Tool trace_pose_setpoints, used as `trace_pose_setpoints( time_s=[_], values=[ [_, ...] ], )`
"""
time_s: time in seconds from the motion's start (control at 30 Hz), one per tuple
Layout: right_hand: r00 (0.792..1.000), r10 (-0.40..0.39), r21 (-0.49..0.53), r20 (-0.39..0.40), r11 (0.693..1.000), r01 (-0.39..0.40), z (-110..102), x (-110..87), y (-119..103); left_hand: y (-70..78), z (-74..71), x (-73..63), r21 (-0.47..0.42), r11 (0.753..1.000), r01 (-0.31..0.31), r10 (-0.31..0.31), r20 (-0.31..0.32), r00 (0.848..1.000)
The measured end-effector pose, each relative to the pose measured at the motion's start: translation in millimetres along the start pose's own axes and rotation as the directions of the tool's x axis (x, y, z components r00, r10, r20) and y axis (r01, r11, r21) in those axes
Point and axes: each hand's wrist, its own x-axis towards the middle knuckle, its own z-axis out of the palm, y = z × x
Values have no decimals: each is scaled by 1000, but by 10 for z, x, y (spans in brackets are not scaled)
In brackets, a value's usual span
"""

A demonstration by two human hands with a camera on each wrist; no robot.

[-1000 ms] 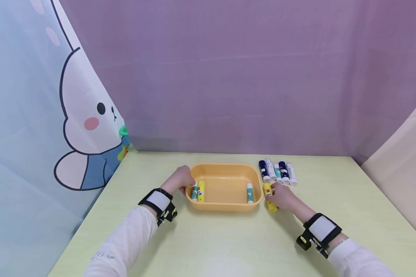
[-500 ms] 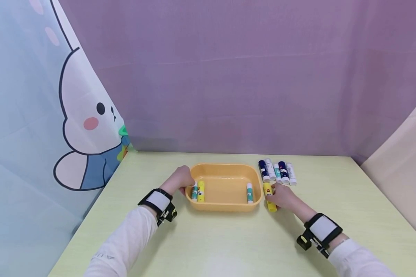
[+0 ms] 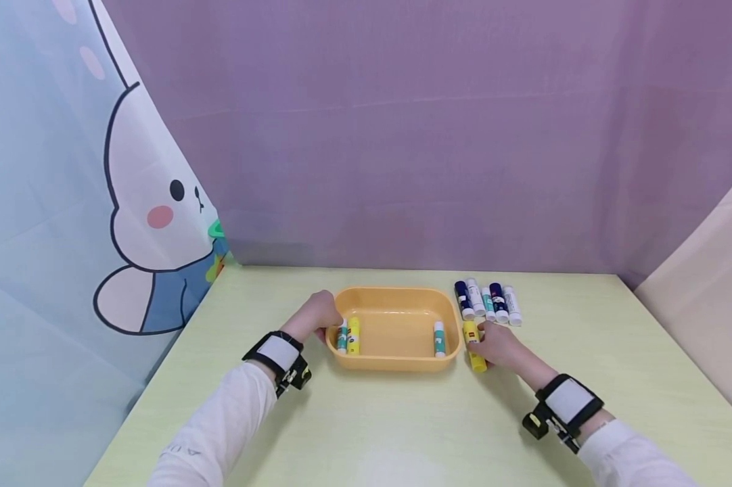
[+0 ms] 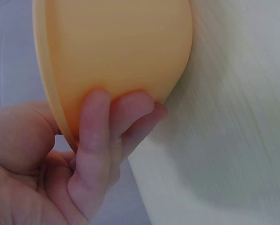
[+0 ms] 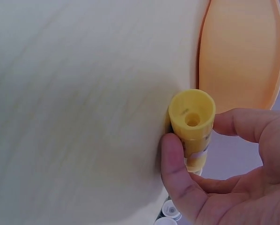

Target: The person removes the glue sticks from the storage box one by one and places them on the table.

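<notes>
From my end, I take the orange-yellow plastic tray (image 3: 396,364) on the table (image 3: 366,433) as my landmark. The left hand (image 3: 320,312) grips the tray's left end, thumb over the rim and fingers pressed on the outer wall. The right hand (image 3: 501,346) pinches a yellow glue stick (image 3: 471,335) between thumb and fingers, just beside the tray's right end; I cannot tell whether it touches the table.

By my count, three sticks lie inside the tray: a teal-and-white stick (image 3: 341,339) and a second yellow stick (image 3: 354,336) side by side at its left end, and another teal-and-white stick (image 3: 440,339) alone at its right end. Six are outside: the pinched one, plus a row of five sticks (image 3: 488,305) off the tray's far right corner, two navy, two white, one teal, none of them held.
</notes>
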Motion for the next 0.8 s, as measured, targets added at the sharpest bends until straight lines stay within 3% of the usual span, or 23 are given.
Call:
trace_pose_setpoints(
  time_s=[0.37, 0.6, 0.8],
  values=[
    [996, -72, -37, -49, 997, 70, -322, -20, -178, -1, 4, 1, -5, 1000, -4, 4, 2, 1000],
    [980, -148, -74, -134, 987, 139, -592, -53, -496, -4, 2, 4, -21, 1000, -2, 2, 8, 1000],
    [973, -184, -111, -138, 979, 170, -694, -127, -796, -2, 7, 4, -18, 1000, 0, 1, 8, 1000]
  ],
)
